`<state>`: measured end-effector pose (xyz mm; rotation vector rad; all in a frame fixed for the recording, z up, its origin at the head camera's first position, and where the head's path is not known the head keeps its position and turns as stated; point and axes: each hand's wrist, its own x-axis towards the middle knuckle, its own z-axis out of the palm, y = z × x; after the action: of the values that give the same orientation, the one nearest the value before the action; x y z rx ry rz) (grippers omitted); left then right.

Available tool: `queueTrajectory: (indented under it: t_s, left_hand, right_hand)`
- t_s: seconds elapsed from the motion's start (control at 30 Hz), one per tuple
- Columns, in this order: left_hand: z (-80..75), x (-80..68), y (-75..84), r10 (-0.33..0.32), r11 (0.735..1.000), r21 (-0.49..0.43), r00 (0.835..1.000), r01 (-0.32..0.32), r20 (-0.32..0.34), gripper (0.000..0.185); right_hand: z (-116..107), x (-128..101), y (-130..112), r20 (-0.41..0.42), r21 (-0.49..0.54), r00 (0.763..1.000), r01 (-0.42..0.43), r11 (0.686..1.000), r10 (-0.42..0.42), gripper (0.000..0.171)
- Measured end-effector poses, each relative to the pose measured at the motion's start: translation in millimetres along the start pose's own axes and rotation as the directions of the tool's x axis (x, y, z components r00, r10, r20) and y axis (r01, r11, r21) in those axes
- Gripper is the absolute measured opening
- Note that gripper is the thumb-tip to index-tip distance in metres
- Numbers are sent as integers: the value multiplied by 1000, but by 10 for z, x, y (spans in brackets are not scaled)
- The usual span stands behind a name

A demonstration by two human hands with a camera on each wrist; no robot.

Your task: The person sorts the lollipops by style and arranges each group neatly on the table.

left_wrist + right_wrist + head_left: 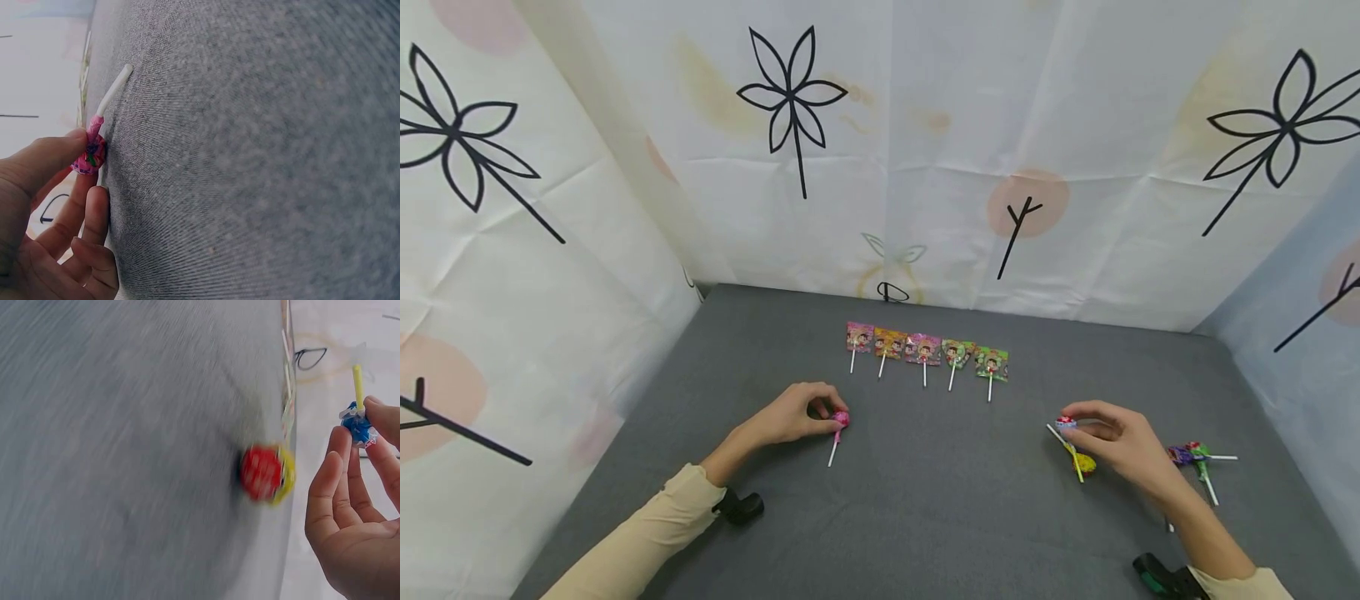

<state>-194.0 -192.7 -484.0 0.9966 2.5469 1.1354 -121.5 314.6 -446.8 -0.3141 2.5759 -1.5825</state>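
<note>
Left hand (pixel 793 414), centre-left of head view: thumb and fingertips pinch round pink-wrapped lollipop (pixel 840 419) (crinkly foil head), white stick lying on grey woven cloth table (pixel 925 517). Right hand (pixel 1120 446), lower right: fingers pinch blue-wrapped lollipop (pixel 1065 423) by its ball, stick free. Yellow-red lollipop (pixel 1084 462) lies just beneath, blurred in wrist view. Row of five flat square-packet lollipops (pixel 925 350) above centre. Purple and green lollipops (pixel 1195 457) beside right wrist.
</note>
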Motion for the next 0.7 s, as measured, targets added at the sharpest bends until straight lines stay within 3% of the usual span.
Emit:
queueTrajectory:
  t_s: [0.2,0.7]
  left_hand:
    - [-17,0,1,-11,1000,-17,1000,11,-1,12]
    - [-23,9,36,-32,999,-20,999,32,14,13]
  right_hand:
    - [176,119,-58,35,90,997,68,994,-72,27]
    - [494,339,-143,87,206,988,108,973,-128,26]
